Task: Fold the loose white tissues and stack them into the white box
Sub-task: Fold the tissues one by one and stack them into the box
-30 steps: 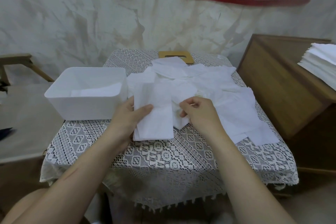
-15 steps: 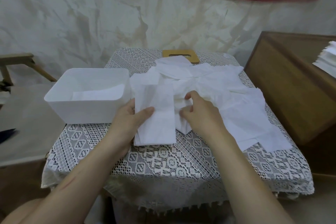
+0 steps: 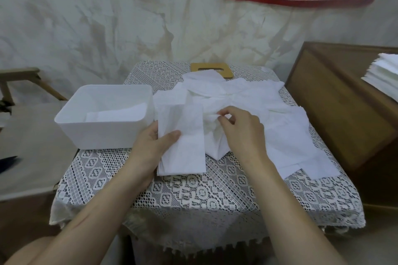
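Note:
A folded white tissue (image 3: 187, 146) lies lengthwise on the lace tablecloth, right of the white box (image 3: 103, 133). My left hand (image 3: 153, 148) grips its left edge, thumb on top and fingers beneath. My right hand (image 3: 241, 129) pinches a crumpled loose tissue (image 3: 213, 140) with thumb and fingertips, just right of the folded one. A heap of loose white tissues (image 3: 258, 103) spreads over the table's middle and right. Inside the box lie folded tissues (image 3: 120, 114).
The small table (image 3: 193, 196) wears a white lace cloth. A wooden board (image 3: 212, 69) lies at its far edge, partly under tissues. A wooden cabinet (image 3: 336, 103) stands right, with a stack of white tissues (image 3: 383, 75) on it. A wooden frame (image 3: 19, 79) is at left.
My right hand has moved up and away from me along the pile and now pinches a loose tissue. My left hand keeps hold of the folded tissue. The camera has shifted a little.

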Tool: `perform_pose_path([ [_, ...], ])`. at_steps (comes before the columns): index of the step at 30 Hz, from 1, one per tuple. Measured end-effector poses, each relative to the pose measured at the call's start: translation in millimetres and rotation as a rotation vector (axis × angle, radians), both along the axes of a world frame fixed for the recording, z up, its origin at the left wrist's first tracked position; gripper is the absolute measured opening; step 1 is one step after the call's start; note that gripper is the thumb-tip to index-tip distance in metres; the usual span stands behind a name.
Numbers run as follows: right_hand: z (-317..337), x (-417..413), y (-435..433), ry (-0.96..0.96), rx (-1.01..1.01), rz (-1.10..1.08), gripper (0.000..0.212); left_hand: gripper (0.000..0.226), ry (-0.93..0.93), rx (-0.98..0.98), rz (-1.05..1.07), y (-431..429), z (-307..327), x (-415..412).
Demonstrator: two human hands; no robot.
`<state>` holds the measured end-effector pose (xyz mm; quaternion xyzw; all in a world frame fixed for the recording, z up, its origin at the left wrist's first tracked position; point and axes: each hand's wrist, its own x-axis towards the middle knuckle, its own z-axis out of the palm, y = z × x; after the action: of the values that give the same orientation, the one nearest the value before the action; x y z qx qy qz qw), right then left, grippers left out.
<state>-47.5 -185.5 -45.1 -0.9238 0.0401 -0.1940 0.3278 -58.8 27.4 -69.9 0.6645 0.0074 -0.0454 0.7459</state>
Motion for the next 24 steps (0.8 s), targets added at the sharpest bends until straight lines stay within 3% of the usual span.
perform_pose_path([
  [3, 9.1, -8.5, -6.3, -0.071, -0.006, 0.015, 0.011, 0.026, 0.005, -0.001, -0.005, -1.0, 0.8, -2.3],
  [7, 4.2, -27.9, -14.3, 0.136, -0.12, 0.109, 0.014, 0.026, 0.017, 0.0, -0.014, -2.8, 1.9, -6.5],
  [16, 3.1, -48.9, -23.0, 0.283, -0.148, 0.131, 0.021, 0.023, 0.01, -0.006, 0.0, -4.2, 6.8, -13.1],
  [24, -3.8, -18.4, -16.3, 0.158, -0.078, 0.033, 0.023, 0.024, 0.013, -0.008, -0.006, -3.7, 5.0, -8.1],
])
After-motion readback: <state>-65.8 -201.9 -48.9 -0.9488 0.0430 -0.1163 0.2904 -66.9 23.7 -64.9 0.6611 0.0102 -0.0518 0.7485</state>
